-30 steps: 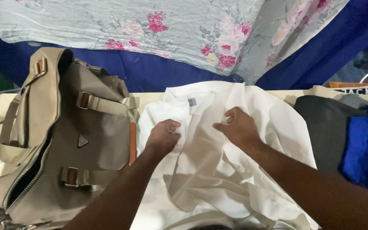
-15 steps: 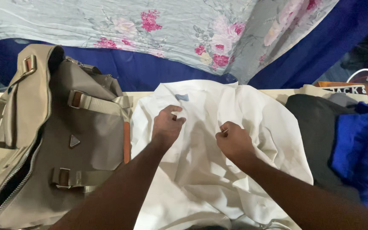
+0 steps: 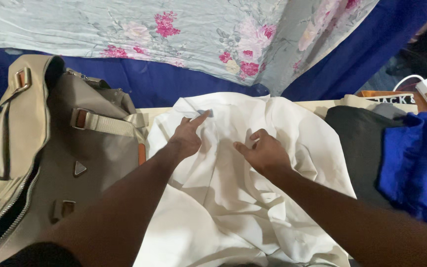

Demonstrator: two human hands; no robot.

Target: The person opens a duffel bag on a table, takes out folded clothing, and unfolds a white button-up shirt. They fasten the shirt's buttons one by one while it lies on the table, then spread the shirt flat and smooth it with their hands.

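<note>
On the crumpled white cotton shirt (image 3: 243,198) both hands press flat, nothing gripped: left hand (image 3: 188,138) with fingers extended toward the collar, right hand (image 3: 265,153) loosely spread mid-fabric. Shirt lies centre on the surface, touching the khaki canvas backpack (image 3: 60,158) at left; folded black garment (image 3: 362,143) and blue cloth (image 3: 416,163) lie right, floral sheet (image 3: 149,29) behind.

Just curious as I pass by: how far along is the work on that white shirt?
Early. The white shirt lies spread and rumpled, no neat fold visible. Both hands rest on it: the left hand near the collar, the right hand mid-cloth. The tan bag lies unzipped beside it; dark and blue garments sit to the right.
</note>
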